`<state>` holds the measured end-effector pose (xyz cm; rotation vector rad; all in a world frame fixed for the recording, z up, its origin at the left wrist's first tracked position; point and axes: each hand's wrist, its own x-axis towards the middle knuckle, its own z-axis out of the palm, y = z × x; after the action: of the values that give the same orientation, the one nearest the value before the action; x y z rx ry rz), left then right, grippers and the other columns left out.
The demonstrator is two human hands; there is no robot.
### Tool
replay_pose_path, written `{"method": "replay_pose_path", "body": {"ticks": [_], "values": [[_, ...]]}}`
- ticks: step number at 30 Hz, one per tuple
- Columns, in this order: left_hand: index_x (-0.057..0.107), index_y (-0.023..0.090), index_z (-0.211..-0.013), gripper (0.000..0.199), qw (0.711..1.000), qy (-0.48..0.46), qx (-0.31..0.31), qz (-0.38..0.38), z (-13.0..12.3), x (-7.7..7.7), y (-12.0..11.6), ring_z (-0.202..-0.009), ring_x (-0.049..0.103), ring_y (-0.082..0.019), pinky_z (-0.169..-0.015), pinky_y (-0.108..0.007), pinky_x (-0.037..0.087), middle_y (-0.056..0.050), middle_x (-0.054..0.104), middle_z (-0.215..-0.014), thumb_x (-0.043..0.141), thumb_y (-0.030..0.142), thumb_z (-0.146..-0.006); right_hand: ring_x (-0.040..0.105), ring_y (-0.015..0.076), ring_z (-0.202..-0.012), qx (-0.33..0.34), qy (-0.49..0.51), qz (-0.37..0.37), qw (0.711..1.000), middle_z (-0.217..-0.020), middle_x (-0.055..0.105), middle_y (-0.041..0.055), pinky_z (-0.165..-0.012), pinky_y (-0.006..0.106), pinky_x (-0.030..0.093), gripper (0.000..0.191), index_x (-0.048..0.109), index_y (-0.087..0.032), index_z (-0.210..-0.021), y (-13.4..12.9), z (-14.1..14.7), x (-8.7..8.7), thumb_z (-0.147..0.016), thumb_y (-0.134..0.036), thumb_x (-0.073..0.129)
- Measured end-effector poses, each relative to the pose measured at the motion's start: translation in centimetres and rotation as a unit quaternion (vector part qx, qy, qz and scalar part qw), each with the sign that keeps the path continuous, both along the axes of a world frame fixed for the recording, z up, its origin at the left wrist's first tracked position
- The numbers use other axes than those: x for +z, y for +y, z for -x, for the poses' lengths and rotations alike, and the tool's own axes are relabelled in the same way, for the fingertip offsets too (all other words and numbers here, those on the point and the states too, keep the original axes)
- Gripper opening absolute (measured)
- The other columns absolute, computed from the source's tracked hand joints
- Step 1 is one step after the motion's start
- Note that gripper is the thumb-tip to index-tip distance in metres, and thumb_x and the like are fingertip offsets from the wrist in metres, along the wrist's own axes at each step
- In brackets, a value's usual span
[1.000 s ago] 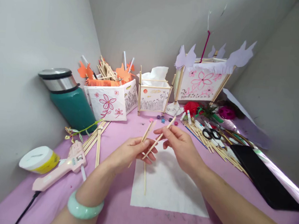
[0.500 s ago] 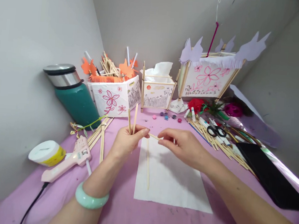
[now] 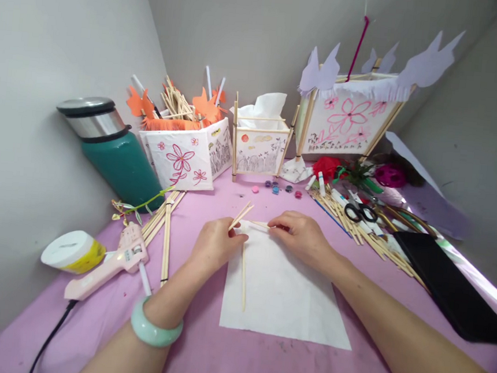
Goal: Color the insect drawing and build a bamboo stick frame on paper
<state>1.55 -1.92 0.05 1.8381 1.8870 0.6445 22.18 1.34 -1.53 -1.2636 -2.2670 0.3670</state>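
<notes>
My left hand (image 3: 214, 244) is closed on a couple of thin wooden sticks (image 3: 241, 214) that point up and away from it. A single wooden stick (image 3: 259, 224) is pinched in my right hand (image 3: 300, 237), its free end pointing left along the top edge of a white paper sheet (image 3: 295, 301). Another wooden stick (image 3: 244, 279) lies lengthwise near the sheet's left side, its upper end close to my left hand. The fingers of both hands partly cover the sticks they hold.
On the left are a pink glue gun (image 3: 111, 264), a green bottle (image 3: 120, 163) and bundled sticks (image 3: 166, 243). Paper-sided boxes (image 3: 260, 153) line the back. Scissors (image 3: 360, 212), loose sticks (image 3: 373, 250) and a black flat object (image 3: 448, 285) lie right.
The sticks in my left hand have tipped from upright toward the right and lower. My right hand has moved slightly away from my left, with its stick now along the paper's top edge.
</notes>
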Motion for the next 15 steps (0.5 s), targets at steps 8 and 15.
{"method": "replay_pose_path", "body": {"ticks": [8, 15], "values": [[0.067, 0.02, -0.083, 0.016, 0.999, 0.031, -0.026, 0.015, -0.26, -0.5, -0.4, -0.066, 0.06, -0.018, -0.06, -0.027, 0.039, -0.002, 0.067, -0.071, 0.064, 0.03, -0.07, 0.057, 0.0154, -0.081, 0.002, -0.021, -0.024, 0.999, -0.083, 0.066, 0.0031, -0.074, 0.027, 0.038, 0.015, 0.072, -0.02, -0.085, 0.25, 0.18, -0.87, -0.084, -0.021, 0.057], [0.066, 0.021, -0.082, 0.017, 0.998, 0.051, -0.031, 0.021, -0.48, -0.61, -0.46, -0.063, 0.058, -0.017, -0.056, -0.026, 0.037, 0.0, 0.064, -0.066, 0.066, 0.031, -0.069, 0.056, 0.0156, -0.082, -0.009, -0.032, -0.02, 0.999, -0.083, 0.066, 0.0034, -0.074, 0.027, 0.037, 0.015, 0.072, -0.02, -0.085, 0.16, 0.25, -1.05, -0.085, -0.022, 0.058]]}}
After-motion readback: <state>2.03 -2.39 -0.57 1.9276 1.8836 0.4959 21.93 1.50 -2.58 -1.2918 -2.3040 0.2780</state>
